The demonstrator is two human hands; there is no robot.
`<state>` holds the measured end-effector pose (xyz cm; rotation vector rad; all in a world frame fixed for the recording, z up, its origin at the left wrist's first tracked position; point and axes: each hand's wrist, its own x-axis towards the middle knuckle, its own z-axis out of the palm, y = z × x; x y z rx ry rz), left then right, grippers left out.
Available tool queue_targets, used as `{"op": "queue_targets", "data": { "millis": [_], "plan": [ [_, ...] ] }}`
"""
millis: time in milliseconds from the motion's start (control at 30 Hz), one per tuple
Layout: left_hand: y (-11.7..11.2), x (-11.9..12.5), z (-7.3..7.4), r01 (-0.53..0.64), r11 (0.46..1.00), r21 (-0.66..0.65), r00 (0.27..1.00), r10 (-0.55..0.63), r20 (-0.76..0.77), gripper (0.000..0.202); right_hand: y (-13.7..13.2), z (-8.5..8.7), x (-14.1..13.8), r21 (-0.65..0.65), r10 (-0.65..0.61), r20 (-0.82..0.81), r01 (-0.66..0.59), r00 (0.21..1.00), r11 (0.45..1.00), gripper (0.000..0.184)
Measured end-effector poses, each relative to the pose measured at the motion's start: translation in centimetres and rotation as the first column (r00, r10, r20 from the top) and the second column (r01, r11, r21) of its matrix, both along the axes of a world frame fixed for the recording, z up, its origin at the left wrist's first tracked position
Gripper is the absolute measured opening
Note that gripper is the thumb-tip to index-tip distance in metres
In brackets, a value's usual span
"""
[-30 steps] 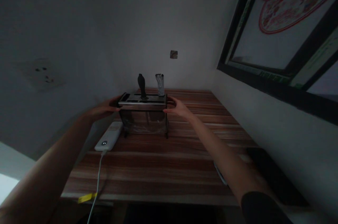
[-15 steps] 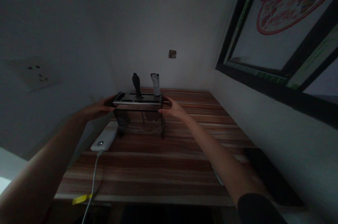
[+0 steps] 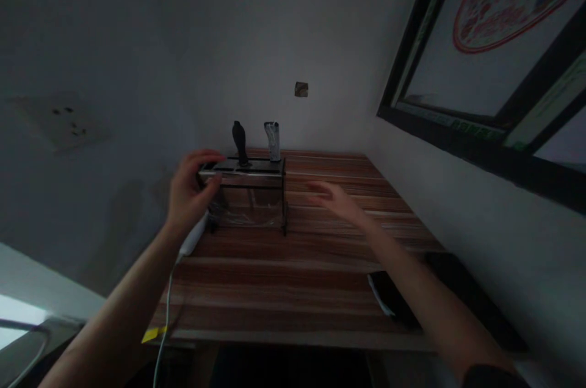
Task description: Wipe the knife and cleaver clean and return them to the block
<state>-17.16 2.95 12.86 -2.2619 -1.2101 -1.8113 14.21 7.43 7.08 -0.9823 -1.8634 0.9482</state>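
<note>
A knife holder (image 3: 254, 202) with see-through sides and a slotted top stands on the wooden table. Two handles rise from its slots: a black handle (image 3: 239, 141) and a silver-grey handle (image 3: 273, 141). My left hand (image 3: 190, 190) is at the holder's left end, thumb and fingers spread apart; whether it touches the holder I cannot tell. To the right of the holder, clear of it, my right hand (image 3: 337, 200) hovers over the table with its fingers stretched out and nothing in them.
Partly behind my left wrist lies a white power bank (image 3: 195, 237) with a white cable (image 3: 168, 296) running off the front edge. Dark flat objects, one a black slab (image 3: 471, 299), lie at the right. Walls enclose the table (image 3: 284, 278) behind and at the sides.
Both hands have come off their grip on the holder's ends. My right hand has moved away to the right; my left hand has come nearer and turned. The holder stays standing.
</note>
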Motion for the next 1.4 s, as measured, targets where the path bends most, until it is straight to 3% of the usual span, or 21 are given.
{"op": "queue_targets", "data": {
  "millis": [67, 133, 233, 333, 500, 667, 767, 900, 967, 1067, 1133, 1233, 1300, 1400],
  "plan": [
    [-1.7, 3.7, -0.7, 0.1, 0.995, 0.0, 0.991, -0.099, -0.088, 0.017, -2.0, -0.2, 2.7, -0.02, -0.03, 0.031, 0.03, 0.999, 0.999, 0.04],
    [-3.0, 7.4, -2.2, 0.263, 0.958, -0.115, 0.945, -0.28, -0.171, 0.018, -4.1, -0.7, 5.8, -0.033, -0.108, 0.112, 0.113, 0.988, 0.993, 0.032],
    [-4.4, 12.8, -5.1, 0.487, 0.809, -0.329, 0.8, -0.564, -0.204, 0.023, -7.0, -2.5, 11.0, -0.017, -0.242, 0.264, 0.256, 0.934, 0.967, 0.031],
    [-5.0, 17.5, -8.1, 0.568, 0.671, -0.477, 0.681, -0.709, -0.186, 0.029, -9.8, -4.6, 15.7, -0.015, -0.335, 0.363, 0.365, 0.869, 0.931, 0.032],
    [-5.5, 23.6, -11.3, 0.398, 0.634, -0.663, 0.675, -0.692, -0.255, 0.023, -13.5, -6.9, 19.0, -0.039, -0.341, 0.496, 0.413, 0.799, 0.91, 0.032],
    [-6.5, 26.9, -12.7, 0.214, 0.711, -0.67, 0.665, -0.608, -0.433, 0.028, -14.6, -8.1, 19.2, -0.052, -0.339, 0.543, 0.434, 0.768, 0.899, 0.042],
    [-7.1, 27.7, -13.3, 0.175, 0.747, -0.641, 0.64, -0.581, -0.503, 0.035, -14.5, -8.6, 19.5, -0.039, -0.331, 0.565, 0.425, 0.756, 0.904, 0.042],
    [-7.0, 27.8, -13.9, 0.176, 0.736, -0.653, 0.643, -0.589, -0.49, 0.034, -14.5, -8.7, 19.6, 0.008, -0.32, 0.643, 0.412, 0.696, 0.911, 0.018],
    [-6.7, 27.5, -14.0, 0.204, 0.683, -0.702, 0.667, -0.621, -0.411, 0.028, -14.7, -8.5, 19.3, -0.008, -0.301, 0.637, 0.396, 0.71, 0.918, 0.01],
    [-5.9, 26.6, -14.1, 0.265, 0.558, -0.787, 0.741, -0.64, -0.203, 0.022, -15.0, -7.8, 18.2, -0.127, -0.255, 0.514, 0.367, 0.819, 0.922, 0.01],
    [-5.4, 25.5, -14.1, 0.284, 0.508, -0.813, 0.779, -0.617, -0.113, 0.02, -15.1, -7.1, 17.2, -0.203, -0.234, 0.415, 0.34, 0.879, 0.918, 0.012],
    [-4.7, 22.9, -13.8, 0.287, 0.478, -0.83, 0.831, -0.555, -0.033, 0.018, -14.6, -5.9, 14.9, -0.233, -0.225, 0.314, 0.305, 0.922, 0.924, 0.018],
    [-4.4, 20.5, -13.5, 0.369, 0.423, -0.828, 0.86, -0.494, 0.131, 0.017, -13.9, -5.6, 12.7, -0.23, -0.222, 0.229, 0.275, 0.948, 0.934, 0.022],
    [-4.1, 16.3, -13.0, 0.462, 0.417, -0.783, 0.861, -0.423, 0.283, 0.019, -12.5, -5.9, 8.6, -0.21, -0.193, 0.071, 0.204, 0.979, 0.956, 0.022]
  ]
}}
